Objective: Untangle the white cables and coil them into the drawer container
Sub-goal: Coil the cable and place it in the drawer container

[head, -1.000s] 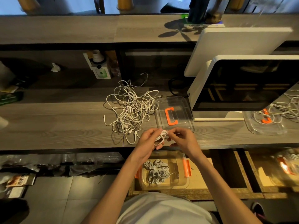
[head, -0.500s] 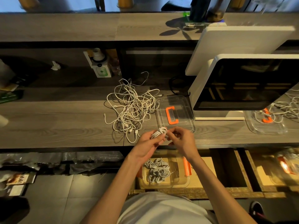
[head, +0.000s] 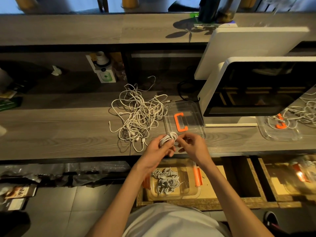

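A tangled heap of white cables (head: pixel 139 115) is lying on the wooden counter (head: pixel 59 132), just left of a clear lid (head: pixel 183 119) with an orange handle. A white monitor (head: pixel 256 89) is standing to the right, and beyond it more cables are resting on a second clear lid (head: pixel 280 128). A packet (head: pixel 18 193) on the floor is bearing print too blurred to read. The left hand (head: pixel 157 149) is gripping a small coiled cable (head: pixel 168 138) above the counter's front edge, fingers curled round it. The right hand (head: pixel 192 146) is pinching the coil's top. Below, a clear container (head: pixel 193 190) in the open drawer (head: pixel 212 190) is holding several coiled cables (head: pixel 166 181).
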The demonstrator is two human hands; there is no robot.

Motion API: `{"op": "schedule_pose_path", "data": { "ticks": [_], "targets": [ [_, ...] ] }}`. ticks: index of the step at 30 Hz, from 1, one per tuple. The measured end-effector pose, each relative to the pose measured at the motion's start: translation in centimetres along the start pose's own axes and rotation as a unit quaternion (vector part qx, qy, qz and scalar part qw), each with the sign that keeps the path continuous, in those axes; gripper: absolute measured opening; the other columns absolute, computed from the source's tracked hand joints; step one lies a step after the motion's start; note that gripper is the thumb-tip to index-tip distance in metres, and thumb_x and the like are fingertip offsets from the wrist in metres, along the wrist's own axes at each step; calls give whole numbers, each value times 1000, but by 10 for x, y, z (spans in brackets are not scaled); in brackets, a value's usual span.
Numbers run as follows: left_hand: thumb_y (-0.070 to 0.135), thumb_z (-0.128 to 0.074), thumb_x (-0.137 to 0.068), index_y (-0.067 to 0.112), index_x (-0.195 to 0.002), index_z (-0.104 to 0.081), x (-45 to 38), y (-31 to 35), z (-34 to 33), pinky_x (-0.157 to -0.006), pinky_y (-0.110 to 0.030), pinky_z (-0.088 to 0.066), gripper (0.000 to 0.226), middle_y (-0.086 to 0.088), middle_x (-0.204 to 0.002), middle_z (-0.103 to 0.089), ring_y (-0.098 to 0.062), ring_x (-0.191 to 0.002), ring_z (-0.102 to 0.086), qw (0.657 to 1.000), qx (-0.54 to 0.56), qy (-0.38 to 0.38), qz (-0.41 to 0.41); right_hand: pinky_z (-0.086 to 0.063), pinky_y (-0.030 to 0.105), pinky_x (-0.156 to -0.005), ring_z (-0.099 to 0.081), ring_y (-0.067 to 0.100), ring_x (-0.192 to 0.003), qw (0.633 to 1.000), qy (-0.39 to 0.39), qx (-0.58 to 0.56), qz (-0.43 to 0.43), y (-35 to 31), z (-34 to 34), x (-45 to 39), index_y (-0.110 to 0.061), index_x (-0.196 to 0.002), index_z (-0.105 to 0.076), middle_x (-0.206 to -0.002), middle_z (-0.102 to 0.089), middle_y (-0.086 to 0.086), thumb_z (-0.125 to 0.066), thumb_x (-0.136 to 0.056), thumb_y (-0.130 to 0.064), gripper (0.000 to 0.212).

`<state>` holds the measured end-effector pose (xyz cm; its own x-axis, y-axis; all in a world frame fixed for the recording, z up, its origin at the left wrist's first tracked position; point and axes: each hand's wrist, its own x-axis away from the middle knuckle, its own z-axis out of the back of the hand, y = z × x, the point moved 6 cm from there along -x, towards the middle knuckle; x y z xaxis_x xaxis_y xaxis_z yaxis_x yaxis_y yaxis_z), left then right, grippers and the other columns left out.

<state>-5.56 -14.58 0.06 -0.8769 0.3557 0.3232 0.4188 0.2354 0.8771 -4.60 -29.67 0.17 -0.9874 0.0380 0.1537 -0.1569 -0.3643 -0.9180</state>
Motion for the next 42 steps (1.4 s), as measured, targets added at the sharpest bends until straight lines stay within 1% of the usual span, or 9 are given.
{"op": "schedule_pose_path", "data": {
  "ticks": [3,8,11,17,21,25,31,37,42],
  "targets": [
    [11,-53,-103,11,-130,-54,0,4,1,-61,-31,-55,28,-11,-112,-65,-24,-80,-67,999,-24,22,-21,-60,25,-62,-72,12,-74,1000,-8,11,14,-3,4,0,-12,-97,-77,-87,-75,2,-71,-95,-25,14],
    [24,-53,-104,29,-120,-60,-3,6,12,-69,-46,-61,18,-9,-114,-70,-31,-94,-71,986,-147,65,-50,-60,24,-62,-72,13,-77,999,-7,42,31,-8,5,1,-16,-99,-78,-87,-75,-3,-72,-95,-26,12],
    [26,-49,-106,21,-119,-60,-5,7,15,-60,-36,-54,18,-10,-96,-74,-22,-72,-69,980,-165,90,-70,-60,24,-67,-73,11,-78,999,7,17,46,-10,4,7,-18,-109,-68,-85,-75,-4,-74,-94,-20,17],
    [23,-47,-107,16,-117,-58,-8,5,10,-53,-23,-45,16,-5,-90,-70,-16,-65,-62,974,-175,117,-82,-62,28,-67,-73,11,-79,997,16,-4,70,-14,-4,17,-17,-111,-68,-90,-74,-5,-66,-99,-13,12],
    [23,-46,-107,16,-117,-56,-5,7,11,-61,-32,-54,15,-3,-90,-69,-15,-64,-65,950,-241,168,-107,-62,31,-76,-73,12,-83,998,-14,-35,49,-16,-8,18,-15,-113,-70,-92,-75,-3,-57,-105,-24,18],
    [22,-46,-107,15,-116,-55,-5,8,10,-60,-36,-54,15,-2,-83,-68,-16,-67,-66,937,-269,187,-120,-61,28,-86,-73,10,-94,998,-35,-28,45,-16,-10,17,-16,-117,-69,-100,-76,-4,-70,-94,-36,30],
    [22,-42,-108,14,-119,-54,-3,11,3,-51,-15,-42,18,6,-76,-61,3,-55,-58,938,-282,169,-112,-61,35,-87,-71,10,-94,999,-1,-34,18,-9,-7,15,-18,-113,-69,-101,-75,-5,-77,-90,-31,27],
    [26,-42,-108,25,-125,-50,-4,4,-2,-48,-27,-40,19,3,-87,-62,-10,-48,-49,959,-250,111,-78,-61,34,-85,-73,10,-89,999,11,-19,29,-6,-3,12,-14,-107,-71,-95,-76,-4,-78,-90,-23,20],
    [21,-47,-107,16,-124,-49,-5,2,1,-46,-19,-42,18,-8,-91,-62,-12,-53,-56,975,-175,119,-63,-62,27,-80,-75,6,-86,998,-20,-6,54,-13,-5,16,-12,-108,-73,-94,-77,-5,-76,-92,-23,19]
  ]
}}
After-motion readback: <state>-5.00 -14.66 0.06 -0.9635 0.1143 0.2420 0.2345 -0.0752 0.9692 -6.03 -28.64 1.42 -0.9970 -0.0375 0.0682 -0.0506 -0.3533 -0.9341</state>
